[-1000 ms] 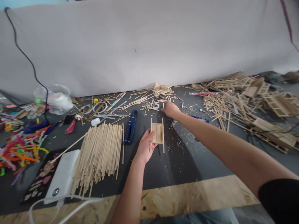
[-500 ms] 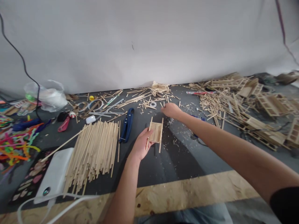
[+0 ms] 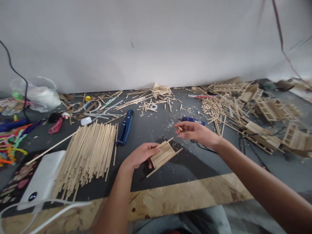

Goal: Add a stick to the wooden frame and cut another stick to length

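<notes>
On my head view, my left hand is closed to a narrow grip, thumb on top and fingers underneath, on the near left side of the stick frame. I have that frame tilted just above the dark tabletop, its slatted panel facing up and its longer side rails running past the slats. My right hand is beyond it and to the right, not touching it, with the thumb and fingertips pinched around a short stick piece; the other fingers are loosely curled.

Just behind my right hand lies a blue tool, with pale shavings scattered beside it. Left of the frame I see blue cutters, then a dense row of long sticks and a white power bank. Farther back, a white ring lies among cut bits, near a small stick structure. More slatted assemblies and loose sticks crowd the right side.
</notes>
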`<state>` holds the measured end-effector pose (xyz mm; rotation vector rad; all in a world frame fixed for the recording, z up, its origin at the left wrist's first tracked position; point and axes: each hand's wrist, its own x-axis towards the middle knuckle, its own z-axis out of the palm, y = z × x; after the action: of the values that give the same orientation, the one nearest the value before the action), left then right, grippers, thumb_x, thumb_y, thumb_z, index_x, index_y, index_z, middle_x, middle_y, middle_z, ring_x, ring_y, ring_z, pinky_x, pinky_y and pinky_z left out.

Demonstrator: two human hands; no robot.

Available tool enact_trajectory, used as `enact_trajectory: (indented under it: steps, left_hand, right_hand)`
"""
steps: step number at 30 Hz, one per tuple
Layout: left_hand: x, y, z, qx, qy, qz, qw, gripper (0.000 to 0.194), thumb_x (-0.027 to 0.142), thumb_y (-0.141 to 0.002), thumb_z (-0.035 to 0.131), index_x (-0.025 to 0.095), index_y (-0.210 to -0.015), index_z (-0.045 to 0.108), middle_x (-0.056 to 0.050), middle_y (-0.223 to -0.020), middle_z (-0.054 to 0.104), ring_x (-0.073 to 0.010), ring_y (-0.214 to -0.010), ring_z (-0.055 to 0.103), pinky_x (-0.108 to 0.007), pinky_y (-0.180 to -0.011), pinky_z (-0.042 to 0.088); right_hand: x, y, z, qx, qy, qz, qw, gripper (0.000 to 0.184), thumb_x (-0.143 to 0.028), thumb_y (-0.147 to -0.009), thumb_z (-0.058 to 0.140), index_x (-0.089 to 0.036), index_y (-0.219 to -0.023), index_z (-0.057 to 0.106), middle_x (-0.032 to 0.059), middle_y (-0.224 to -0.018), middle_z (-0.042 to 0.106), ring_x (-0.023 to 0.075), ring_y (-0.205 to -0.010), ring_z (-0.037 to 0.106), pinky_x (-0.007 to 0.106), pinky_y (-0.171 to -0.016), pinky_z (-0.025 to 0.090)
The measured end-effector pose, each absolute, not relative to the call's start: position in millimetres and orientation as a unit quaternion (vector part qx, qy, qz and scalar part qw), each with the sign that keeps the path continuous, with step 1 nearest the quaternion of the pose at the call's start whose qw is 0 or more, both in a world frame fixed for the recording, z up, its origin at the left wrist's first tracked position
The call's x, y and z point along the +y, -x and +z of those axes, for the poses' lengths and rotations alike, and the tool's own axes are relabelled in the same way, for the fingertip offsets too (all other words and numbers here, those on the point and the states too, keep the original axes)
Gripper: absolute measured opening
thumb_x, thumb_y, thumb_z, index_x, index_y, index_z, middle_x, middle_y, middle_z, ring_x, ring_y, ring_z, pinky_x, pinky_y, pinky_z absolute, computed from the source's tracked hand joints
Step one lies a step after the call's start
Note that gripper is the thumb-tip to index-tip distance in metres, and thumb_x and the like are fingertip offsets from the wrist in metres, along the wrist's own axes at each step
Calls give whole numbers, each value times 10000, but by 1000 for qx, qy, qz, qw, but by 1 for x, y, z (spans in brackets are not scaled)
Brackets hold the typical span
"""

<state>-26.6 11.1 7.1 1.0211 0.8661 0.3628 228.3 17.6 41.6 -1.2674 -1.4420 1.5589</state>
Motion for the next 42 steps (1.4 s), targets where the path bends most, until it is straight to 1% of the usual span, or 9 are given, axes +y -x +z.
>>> enact_trajectory:
  steps: [2, 6, 12, 18, 22, 26, 30, 34, 42]
  left_hand:
    - [11, 28, 8, 391, -469, 154, 777, 306, 340, -779, 607, 165, -1021, 674, -19, -563, 611, -105, -391, 536, -166, -316, 371]
    - [12, 30, 9, 386, -477, 120, 780, 363, 400, -794, 577, 162, -1056, 655, -9, -488, 593, -92, -327, 505, -154, -298, 341]
    - [14, 31, 10, 410, -500, 87, 758, 365, 473, -786, 551, 156, -901, 689, 15, -428, 545, -78, -284, 444, -169, -283, 287]
    - [14, 31, 8, 421, -509, 74, 747, 334, 493, -769, 561, 172, -776, 656, 49, -414, 490, -65, -275, 412, -168, -278, 272]
    - [14, 30, 7, 420, -520, 70, 741, 359, 507, -769, 553, 168, -825, 655, 47, -423, 484, -65, -279, 404, -169, -279, 262]
    - [12, 29, 10, 400, -535, 76, 741, 368, 484, -771, 562, 185, -972, 638, 41, -508, 515, -49, -310, 392, -157, -298, 269]
    - [9, 27, 14, 384, -557, 91, 731, 412, 490, -753, 581, 193, -1038, 605, 44, -570, 519, -42, -364, 391, -149, -348, 311]
    - [6, 24, 14, 420, -565, 116, 701, 426, 562, -745, 542, 166, -888, 607, 53, -547, 464, -56, -397, 398, -160, -364, 329]
    - [5, 15, 3, 465, -532, 214, 675, 386, 566, -733, 545, 181, -736, 528, 58, -557, 397, -73, -430, 396, -163, -343, 305]
  right_hand:
    - [10, -227, 41, -549, 491, 588, 333, 391, -323, -696, 664, -223, -1069, 604, 29, -905, 645, 131, -721, 562, 224, -560, 396]
    - [7, -220, 40, -578, 522, 524, 343, 299, -431, -803, 524, -210, -965, 643, 2, -722, 606, 114, -588, 505, 233, -525, 364]
    - [9, -207, 38, -672, 480, 473, 307, 287, -422, -823, 497, -214, -887, 683, 26, -904, 654, 185, -853, 568, 268, -734, 406]
    - [9, -195, 30, -681, 477, 481, 280, 311, -418, -832, 474, -190, -927, 662, 7, -740, 604, 158, -706, 538, 257, -652, 397]
    - [10, -192, 30, -669, 476, 485, 301, 300, -411, -834, 473, -189, -940, 645, 4, -755, 599, 146, -704, 529, 250, -663, 402]
    - [9, -189, 31, -660, 474, 488, 318, 279, -395, -836, 476, -187, -929, 637, 11, -760, 600, 147, -715, 532, 262, -683, 409]
    - [6, -188, 30, -604, 494, 476, 405, 253, -394, -839, 488, -191, -898, 626, 20, -773, 596, 146, -709, 536, 270, -674, 416]
    - [4, -193, 32, -515, 507, 454, 521, 203, -376, -837, 515, -212, -871, 631, 9, -802, 595, 122, -688, 524, 249, -658, 411]
    - [-8, -199, 31, -409, 534, 477, 566, 173, -379, -796, 567, -226, -820, 644, -6, -768, 583, 123, -681, 532, 255, -680, 429]
